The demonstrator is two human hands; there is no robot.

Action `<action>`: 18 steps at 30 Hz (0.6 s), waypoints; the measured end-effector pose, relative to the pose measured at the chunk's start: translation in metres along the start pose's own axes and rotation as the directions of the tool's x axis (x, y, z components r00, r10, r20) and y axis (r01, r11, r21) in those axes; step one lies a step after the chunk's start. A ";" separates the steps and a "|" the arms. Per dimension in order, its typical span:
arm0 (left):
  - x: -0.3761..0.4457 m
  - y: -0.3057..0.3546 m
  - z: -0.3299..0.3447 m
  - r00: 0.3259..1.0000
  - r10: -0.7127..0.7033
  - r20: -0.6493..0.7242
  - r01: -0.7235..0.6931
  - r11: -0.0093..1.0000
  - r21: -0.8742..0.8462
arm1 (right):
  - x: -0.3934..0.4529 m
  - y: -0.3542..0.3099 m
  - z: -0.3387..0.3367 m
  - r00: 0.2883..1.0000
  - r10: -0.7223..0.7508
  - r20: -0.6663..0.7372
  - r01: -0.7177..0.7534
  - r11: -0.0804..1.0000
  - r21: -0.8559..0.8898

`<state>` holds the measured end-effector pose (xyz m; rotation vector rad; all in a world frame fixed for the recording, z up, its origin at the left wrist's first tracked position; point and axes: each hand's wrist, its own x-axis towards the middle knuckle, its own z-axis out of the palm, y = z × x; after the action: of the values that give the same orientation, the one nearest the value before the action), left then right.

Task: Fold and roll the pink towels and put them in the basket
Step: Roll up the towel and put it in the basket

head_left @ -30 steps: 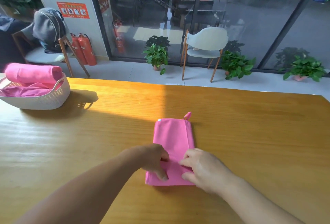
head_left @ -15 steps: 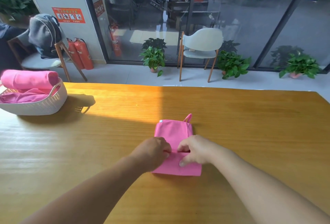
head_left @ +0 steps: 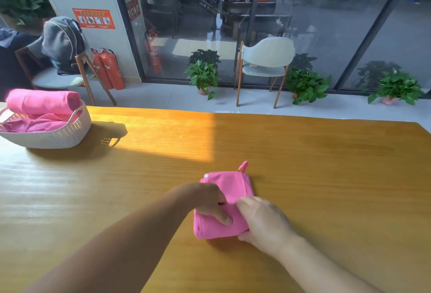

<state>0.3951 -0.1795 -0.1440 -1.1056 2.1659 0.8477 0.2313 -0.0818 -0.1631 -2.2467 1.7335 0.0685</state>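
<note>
Pink towel (head_left: pixel 229 190) (1) gripped by 2 hands.

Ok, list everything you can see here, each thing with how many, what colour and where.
towel being rolled: one, pink, on the table near the middle
basket: one, white, far left of the table
rolled towel: one, pink, on top of the basket
loose towel: pink, inside the basket, count unclear
table: one, wooden
chairs: two, pale seats, on the floor beyond the table
fire extinguishers: two, red, by the wall
potted plants: three, green, along the glass
left hand: grips the roll
right hand: grips the roll
</note>
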 end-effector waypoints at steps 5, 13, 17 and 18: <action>-0.001 0.001 0.018 0.970 -0.016 -0.244 -0.034 0.979 -0.200 | 0.017 0.014 -0.018 0.982 0.079 0.170 -0.098 0.989 0.107; 0.002 -0.009 0.034 0.816 0.104 -0.568 -0.153 0.987 -0.039 | 0.050 0.036 -0.037 0.966 0.162 0.203 -0.229 0.899 0.372; 0.017 -0.023 0.005 0.878 -0.007 -0.479 -0.107 0.972 -0.209 | 0.047 0.036 -0.029 0.985 0.064 -0.159 -0.026 0.973 0.231; 0.022 -0.026 0.000 0.895 -0.024 -0.445 -0.096 0.965 -0.246 | 0.046 0.037 -0.026 0.984 0.031 -0.173 0.004 0.980 0.199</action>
<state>0.4061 -0.2022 -0.1667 -1.5193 2.5007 0.9973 0.2047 -0.1398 -0.1559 -2.1497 1.7561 -0.2957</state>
